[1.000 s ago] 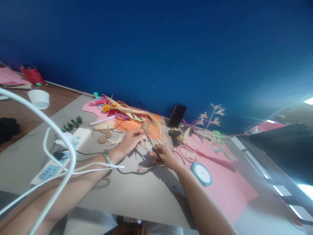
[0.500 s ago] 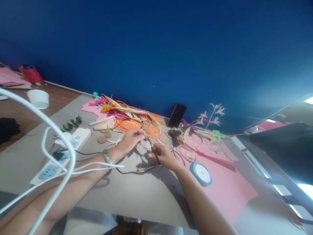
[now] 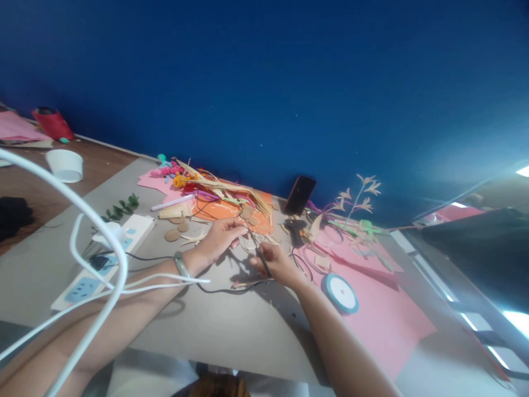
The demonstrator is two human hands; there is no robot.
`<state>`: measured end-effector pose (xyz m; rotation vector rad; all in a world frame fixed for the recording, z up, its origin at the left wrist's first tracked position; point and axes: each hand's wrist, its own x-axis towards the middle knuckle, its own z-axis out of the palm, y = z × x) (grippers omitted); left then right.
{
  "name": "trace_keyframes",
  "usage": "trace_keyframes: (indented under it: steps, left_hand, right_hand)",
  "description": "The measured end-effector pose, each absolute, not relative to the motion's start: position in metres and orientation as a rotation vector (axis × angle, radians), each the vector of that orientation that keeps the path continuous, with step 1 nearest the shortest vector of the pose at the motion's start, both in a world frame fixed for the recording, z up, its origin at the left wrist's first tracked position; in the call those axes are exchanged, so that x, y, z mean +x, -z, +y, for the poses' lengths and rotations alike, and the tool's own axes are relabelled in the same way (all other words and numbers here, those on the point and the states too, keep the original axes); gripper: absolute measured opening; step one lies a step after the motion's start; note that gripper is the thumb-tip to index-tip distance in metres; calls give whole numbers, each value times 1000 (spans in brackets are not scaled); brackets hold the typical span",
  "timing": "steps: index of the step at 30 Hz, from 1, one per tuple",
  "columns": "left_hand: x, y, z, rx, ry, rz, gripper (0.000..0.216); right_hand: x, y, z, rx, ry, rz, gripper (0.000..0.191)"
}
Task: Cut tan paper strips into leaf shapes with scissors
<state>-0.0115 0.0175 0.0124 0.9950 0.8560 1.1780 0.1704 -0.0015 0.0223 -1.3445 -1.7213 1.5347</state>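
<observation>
My right hand (image 3: 276,263) is closed around the dark handles of a pair of scissors (image 3: 261,255), whose blades point up and left. My left hand (image 3: 221,238), with a bangle at the wrist, pinches something too small to make out, close to the blade tips. Behind the hands lies an orange sheet (image 3: 219,208) with dried, pale straw-like strips (image 3: 223,186) heaped over it. Thin cut scraps (image 3: 194,238) and brown discs (image 3: 172,235) are scattered left of my left hand.
A white power strip (image 3: 140,225) and looping white cable (image 3: 119,259) occupy the left. Against the blue wall leans a phone (image 3: 300,194). A round teal-and-white object (image 3: 340,293) rests on pink paper (image 3: 384,325) at right, below a pale flower stem (image 3: 355,198).
Very little differs. Both hands stay in place, and the scissors look almost unmoved; the view has shifted slightly.
</observation>
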Motion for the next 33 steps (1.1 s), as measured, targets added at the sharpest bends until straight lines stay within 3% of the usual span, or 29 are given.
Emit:
trace_keyframes:
  steps: [33]
  left_hand:
    - [-12, -7, 20, 1023, -1168, 831, 16]
  right_hand:
    - [181, -19, 3, -1392, -1348, -1979, 43]
